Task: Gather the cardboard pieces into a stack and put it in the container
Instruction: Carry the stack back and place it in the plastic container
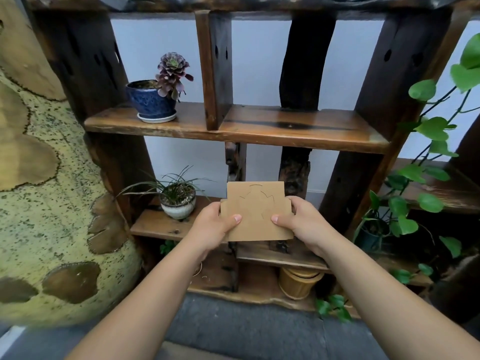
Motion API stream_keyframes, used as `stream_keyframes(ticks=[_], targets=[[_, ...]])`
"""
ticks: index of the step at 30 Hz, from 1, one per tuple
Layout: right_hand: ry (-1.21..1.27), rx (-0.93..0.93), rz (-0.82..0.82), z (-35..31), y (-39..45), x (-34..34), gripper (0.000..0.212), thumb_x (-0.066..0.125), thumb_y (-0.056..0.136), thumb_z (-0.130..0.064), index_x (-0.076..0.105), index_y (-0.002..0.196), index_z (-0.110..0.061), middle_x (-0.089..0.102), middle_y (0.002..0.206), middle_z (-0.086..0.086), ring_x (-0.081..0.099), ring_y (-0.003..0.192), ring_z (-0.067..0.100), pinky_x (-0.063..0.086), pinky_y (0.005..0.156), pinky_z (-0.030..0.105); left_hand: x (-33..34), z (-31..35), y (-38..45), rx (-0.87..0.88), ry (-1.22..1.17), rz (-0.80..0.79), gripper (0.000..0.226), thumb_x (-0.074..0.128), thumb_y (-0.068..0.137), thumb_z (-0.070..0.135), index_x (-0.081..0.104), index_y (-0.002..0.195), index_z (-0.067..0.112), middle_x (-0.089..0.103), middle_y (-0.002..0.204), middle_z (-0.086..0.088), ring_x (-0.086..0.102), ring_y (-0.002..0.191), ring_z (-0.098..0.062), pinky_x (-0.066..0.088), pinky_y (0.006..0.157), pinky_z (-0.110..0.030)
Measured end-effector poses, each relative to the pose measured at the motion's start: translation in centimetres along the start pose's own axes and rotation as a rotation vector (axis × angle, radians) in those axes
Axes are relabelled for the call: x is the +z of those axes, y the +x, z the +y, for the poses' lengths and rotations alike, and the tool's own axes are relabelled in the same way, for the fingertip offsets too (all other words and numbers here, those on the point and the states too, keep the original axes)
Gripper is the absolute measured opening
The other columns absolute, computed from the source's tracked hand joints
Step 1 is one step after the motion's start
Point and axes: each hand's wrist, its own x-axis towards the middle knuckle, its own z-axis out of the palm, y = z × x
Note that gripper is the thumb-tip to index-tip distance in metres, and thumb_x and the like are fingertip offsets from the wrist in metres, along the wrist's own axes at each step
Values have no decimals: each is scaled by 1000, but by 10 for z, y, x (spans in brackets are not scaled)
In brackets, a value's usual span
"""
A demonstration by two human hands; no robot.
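Two hands hold the cardboard stack.
Left hand [214, 226] and right hand [301, 220] each grip the cardboard stack [255, 211], just beside the white pot [178, 206].

Both hands, left hand [211, 224] and right hand [302, 221], grip the cardboard pieces [255, 211] before the wooden shelf [285, 126]

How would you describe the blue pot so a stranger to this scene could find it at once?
Start at the dark wooden shelf unit and go to its upper board, left compartment. The blue pot stands there on a white saucer, holding a purple rosette succulent; the pot one shelf below is pale and grassy.
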Motion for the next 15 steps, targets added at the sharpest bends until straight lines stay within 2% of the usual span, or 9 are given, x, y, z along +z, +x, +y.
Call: stream_keyframes(ticks=[3,4,7,9,11,12,13,15], targets=[[-54,-8,-67,-4,3,21,45,73,83,-19,54,124,-19,63,116,-4,59,107,17,52,94,42,-17,-10,-18,-19,11,92,18,68,88,18,60,104,21,69,98,8,66,82,3,50,64,-13],[-73,-20,-93,-5,4,30,44,73,83,-20,54,123,-18,63,116,-4,59,107,17,52,93,41,-24,-14,-26,-32,24,118,19,68,88,17,61,106,18,69,98,7,66,82,4,49,64,-12],[-83,-71,-177,-10,2,63,38,73,83,-21,56,117,-21,65,108,-9,61,97,8,51,75,26,-49,-24,-53,-99,52,200,27,67,88,16,62,114,12,71,108,-2,67,96,-14,54,84,-30],[-69,-79,-240,-14,-3,91,36,74,83,-19,57,114,-22,65,104,-11,60,92,4,47,66,20,-69,-34,-75,-113,39,248,26,66,88,12,62,114,10,71,108,-5,67,95,-13,53,86,-30],[-30,-91,-318,-23,-12,120,36,74,82,-16,58,114,-20,67,107,-6,63,94,9,51,70,25,-91,-43,-98,-141,71,321,27,67,88,14,62,114,11,71,103,-1,68,87,-6,55,77,-24],[-26,-98,-359,-27,-17,133,37,73,81,-14,58,114,-20,67,108,-5,64,95,11,54,73,28,-100,-48,-109,-167,77,368,28,67,88,16,62,115,12,71,103,-1,68,87,-8,55,75,-27],[-31,-112,-417,-36,-27,158,38,73,81,-14,58,116,-19,67,109,-4,64,97,13,55,75,31,-119,-54,-132,-191,70,435,29,68,88,18,61,116,11,71,105,-4,68,89,-14,55,76,-31],[-16,-115,-436,-40,-33,172,37,72,81,-12,59,116,-17,68,110,-1,65,99,17,56,81,38,-129,-56,-143,-212,72,454,32,68,87,16,61,118,8,70,110,-9,67,96,-20,54,84,-33]])
